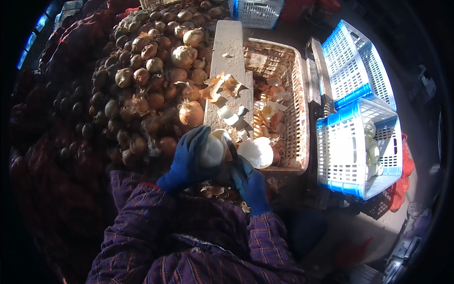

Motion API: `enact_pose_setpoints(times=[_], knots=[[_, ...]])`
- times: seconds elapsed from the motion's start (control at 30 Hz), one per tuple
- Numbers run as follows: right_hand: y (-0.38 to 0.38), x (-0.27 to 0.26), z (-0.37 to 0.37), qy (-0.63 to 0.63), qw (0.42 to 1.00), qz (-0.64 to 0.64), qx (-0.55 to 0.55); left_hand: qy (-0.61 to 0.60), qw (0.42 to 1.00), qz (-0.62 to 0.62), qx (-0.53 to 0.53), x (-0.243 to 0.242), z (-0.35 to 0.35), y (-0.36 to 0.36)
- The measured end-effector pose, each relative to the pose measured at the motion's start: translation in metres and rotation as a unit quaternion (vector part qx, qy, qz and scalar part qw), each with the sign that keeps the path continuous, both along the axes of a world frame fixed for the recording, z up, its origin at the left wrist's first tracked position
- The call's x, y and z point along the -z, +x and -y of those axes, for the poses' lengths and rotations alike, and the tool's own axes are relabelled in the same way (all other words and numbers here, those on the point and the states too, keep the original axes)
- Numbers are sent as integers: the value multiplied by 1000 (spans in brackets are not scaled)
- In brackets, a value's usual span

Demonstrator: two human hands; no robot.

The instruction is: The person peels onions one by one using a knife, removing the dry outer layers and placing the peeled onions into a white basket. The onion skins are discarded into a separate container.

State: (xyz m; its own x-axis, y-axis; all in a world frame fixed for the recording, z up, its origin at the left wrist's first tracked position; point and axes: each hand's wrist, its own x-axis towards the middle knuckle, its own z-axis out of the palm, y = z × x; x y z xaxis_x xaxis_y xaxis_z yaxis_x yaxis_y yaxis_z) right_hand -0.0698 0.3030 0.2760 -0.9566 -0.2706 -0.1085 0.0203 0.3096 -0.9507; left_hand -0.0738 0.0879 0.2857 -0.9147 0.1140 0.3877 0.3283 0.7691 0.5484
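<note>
My left hand, in a blue glove, is closed around a pale peeled onion. In my gloved right hand is a knife, its dark blade angled up beside the onion. White onion layers lie just past the right hand's fingers, at the near end of a wooden board. Brown skins and a white piece of onion rest on the board. An unpeeled onion sits left of the board.
Unpeeled onions are heaped at the left. A dirty plastic basket under the board's right side holds peelings. Blue and white crates stand at the right; the nearer crate contains white peeled onions. Another crate stands at the back.
</note>
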Motion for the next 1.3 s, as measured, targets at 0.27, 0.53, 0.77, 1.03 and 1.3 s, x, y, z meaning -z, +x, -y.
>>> enact_pose_setpoints(times=[0.27, 0.53, 0.77, 1.03, 1.3], knots=[[45, -50, -11, -141, 963, 230, -7, 8, 999, 53, -5, -2, 7, 3], [37, -53, -8, -143, 942, 303, -9, -15, 997, 77, -1, -7, 3, 0], [18, -57, -7, -202, 885, 419, 5, 15, 997, 70, 9, -8, 3, -3], [11, -28, -9, -335, 833, 440, -15, 28, 994, 105, 11, -7, 6, -8], [41, 1, 6, -681, 587, 437, -18, 54, 991, 122, -8, -7, 4, -8]])
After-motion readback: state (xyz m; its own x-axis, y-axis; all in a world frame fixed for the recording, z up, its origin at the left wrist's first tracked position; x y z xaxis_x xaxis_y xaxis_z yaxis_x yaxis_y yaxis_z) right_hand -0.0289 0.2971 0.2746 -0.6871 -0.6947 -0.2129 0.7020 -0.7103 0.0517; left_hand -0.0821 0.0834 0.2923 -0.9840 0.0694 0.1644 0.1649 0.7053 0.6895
